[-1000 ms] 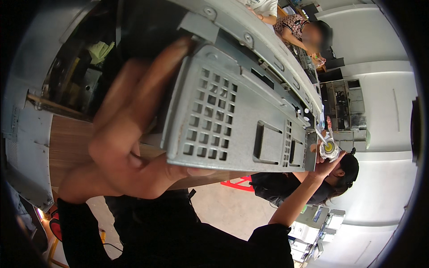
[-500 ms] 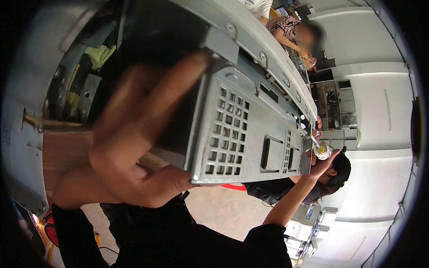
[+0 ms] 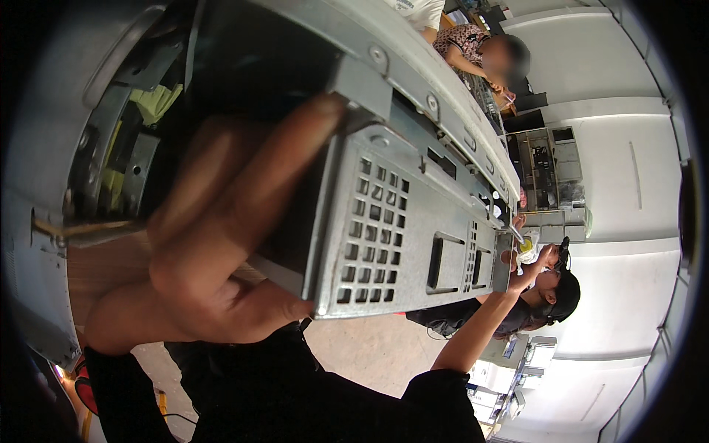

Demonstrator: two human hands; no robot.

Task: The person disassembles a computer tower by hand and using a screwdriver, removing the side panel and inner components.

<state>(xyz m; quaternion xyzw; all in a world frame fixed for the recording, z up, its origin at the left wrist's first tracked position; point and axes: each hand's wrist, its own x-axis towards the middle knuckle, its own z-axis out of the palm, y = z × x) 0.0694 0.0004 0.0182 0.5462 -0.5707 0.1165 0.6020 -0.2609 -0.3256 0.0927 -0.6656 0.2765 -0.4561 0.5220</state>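
A grey metal computer case (image 3: 436, 236) with a grid of square holes and slots stands tilted across the middle of the view. My left hand (image 3: 210, 266) grips its near edge, thumb at the lower corner and forefinger at the upper one; the other fingers reach into the dark interior and are blurred. Beyond the case's far end is my right hand (image 3: 533, 267), small in view. Its fingers are closed around a white-and-yellow thing (image 3: 526, 251) with a slim pale rod, whose kind I cannot make out.
Behind my right hand is a person in a black cap (image 3: 567, 295). Another person in a patterned top (image 3: 461, 40) works at a table at upper right. Shelves (image 3: 543, 166) line the wall. Metal parts with yellow-green pieces (image 3: 155, 103) lie at upper left.
The case's near end has dropped a little in view, my left hand still on it. My right hand has shifted slightly. The person in the black cap appears lower.
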